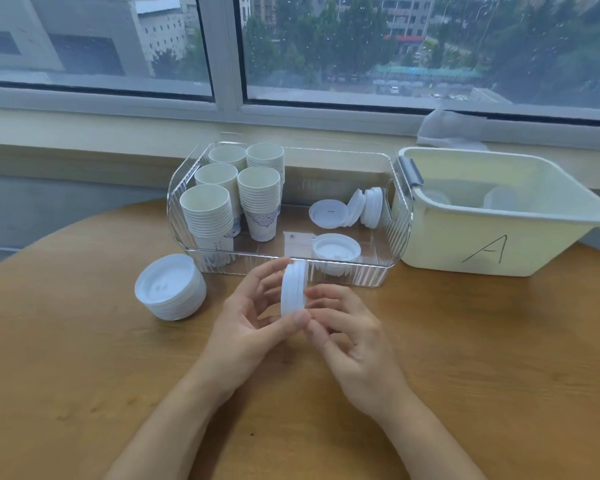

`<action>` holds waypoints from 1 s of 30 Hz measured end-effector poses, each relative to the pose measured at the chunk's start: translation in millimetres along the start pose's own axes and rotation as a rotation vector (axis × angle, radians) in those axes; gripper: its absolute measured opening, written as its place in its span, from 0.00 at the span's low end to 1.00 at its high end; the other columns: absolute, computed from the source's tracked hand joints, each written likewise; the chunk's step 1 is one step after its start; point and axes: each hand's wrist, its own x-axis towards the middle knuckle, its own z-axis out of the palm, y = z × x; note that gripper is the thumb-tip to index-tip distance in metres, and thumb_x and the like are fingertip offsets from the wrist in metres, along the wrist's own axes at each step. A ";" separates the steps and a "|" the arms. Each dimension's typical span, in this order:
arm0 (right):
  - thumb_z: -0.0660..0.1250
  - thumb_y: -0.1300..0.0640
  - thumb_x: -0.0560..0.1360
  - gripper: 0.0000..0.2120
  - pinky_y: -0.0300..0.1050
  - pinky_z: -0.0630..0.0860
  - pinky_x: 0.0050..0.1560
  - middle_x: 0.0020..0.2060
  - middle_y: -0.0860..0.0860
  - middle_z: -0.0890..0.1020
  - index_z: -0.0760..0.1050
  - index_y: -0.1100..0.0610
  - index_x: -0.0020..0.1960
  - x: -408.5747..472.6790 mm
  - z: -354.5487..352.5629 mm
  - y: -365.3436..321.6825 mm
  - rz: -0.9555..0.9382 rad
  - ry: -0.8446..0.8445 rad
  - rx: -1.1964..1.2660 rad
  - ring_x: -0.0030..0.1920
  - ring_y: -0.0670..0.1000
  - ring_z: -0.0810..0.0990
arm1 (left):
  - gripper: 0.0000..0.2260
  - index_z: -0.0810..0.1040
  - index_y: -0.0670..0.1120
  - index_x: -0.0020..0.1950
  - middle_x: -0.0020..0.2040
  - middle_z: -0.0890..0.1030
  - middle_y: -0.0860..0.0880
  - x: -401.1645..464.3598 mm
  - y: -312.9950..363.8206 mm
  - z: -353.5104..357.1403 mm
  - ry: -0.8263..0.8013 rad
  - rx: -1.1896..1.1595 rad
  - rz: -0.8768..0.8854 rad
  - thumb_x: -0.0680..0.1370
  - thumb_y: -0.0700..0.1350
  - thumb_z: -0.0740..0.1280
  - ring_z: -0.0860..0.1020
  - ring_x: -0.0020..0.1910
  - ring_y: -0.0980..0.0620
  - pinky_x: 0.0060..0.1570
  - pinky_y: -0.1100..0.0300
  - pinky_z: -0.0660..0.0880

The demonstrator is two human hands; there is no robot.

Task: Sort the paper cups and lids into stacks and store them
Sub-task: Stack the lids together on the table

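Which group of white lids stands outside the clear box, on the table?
The lid stack left of both hands; the other lids lie inside the clear box or are held.

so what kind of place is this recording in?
Probably an office or break room on an upper floor, not a lab. A round wooden table stands against a wide window looking down on buildings, trees and a road. Both hands hold white lids before a clear bin of stacked paper cups.

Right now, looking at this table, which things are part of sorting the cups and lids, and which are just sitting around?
Part of the job:
- lids held on edge by left hand and right hand
- lid stack on table
- cup stacks in clear bin
- loose lids in bin
- yellow tub marked A

Just lying about:
- crumpled white cloth on sill
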 end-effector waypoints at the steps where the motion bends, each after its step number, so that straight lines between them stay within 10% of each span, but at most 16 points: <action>1: 0.69 0.41 0.80 0.14 0.56 0.84 0.53 0.65 0.43 0.77 0.87 0.46 0.57 1.5 -0.4 -0.9 0.078 -0.004 0.111 0.65 0.52 0.80 | 0.34 0.73 0.50 0.75 0.68 0.81 0.46 0.0 0.4 -0.4 -0.006 0.003 0.000 0.71 0.47 0.79 0.80 0.68 0.46 0.62 0.53 0.80; 8: 0.79 0.37 0.69 0.38 0.48 0.82 0.61 0.68 0.47 0.81 0.74 0.47 0.75 7.5 -13.0 -3.5 0.254 -0.043 0.416 0.67 0.51 0.82 | 0.35 0.74 0.49 0.75 0.68 0.81 0.47 -4.2 2.7 1.2 -0.115 0.063 -0.005 0.71 0.32 0.80 0.78 0.70 0.47 0.58 0.52 0.82; 30: 0.76 0.59 0.76 0.32 0.50 0.78 0.68 0.71 0.49 0.79 0.70 0.50 0.77 8.9 -23.4 0.0 0.239 -0.179 0.387 0.70 0.52 0.79 | 0.37 0.74 0.52 0.75 0.67 0.81 0.51 -3.4 4.6 -0.2 -0.150 0.213 0.023 0.69 0.38 0.82 0.77 0.70 0.50 0.56 0.56 0.82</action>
